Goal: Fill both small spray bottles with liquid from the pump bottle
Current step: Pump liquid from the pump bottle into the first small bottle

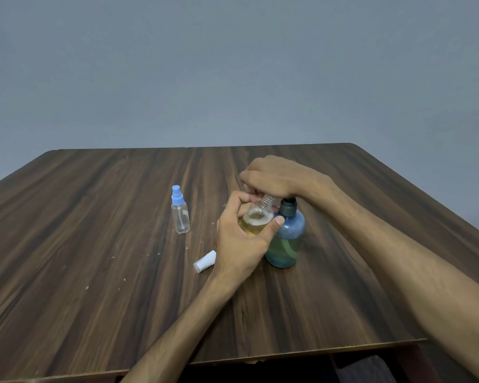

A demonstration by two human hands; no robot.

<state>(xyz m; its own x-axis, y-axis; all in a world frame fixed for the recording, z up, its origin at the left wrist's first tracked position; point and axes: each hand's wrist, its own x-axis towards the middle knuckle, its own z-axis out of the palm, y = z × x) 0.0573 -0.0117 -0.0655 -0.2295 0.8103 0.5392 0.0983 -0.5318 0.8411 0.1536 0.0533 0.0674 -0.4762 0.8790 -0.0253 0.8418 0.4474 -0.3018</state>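
Overhead, a plain grey wall [233,64] backs the dark wood-grain table [94,272], which carries scattered pale crumbs. Near the table's middle stands the blue pump bottle [286,241], its head covered by the closed right hand [277,178]. Touching it, a small bottle of yellow liquid [256,221] is gripped by the left hand [241,244]. Toward the left edge stands an empty spray bottle [179,211]; a white cap [204,261] lies nearer the front edge.
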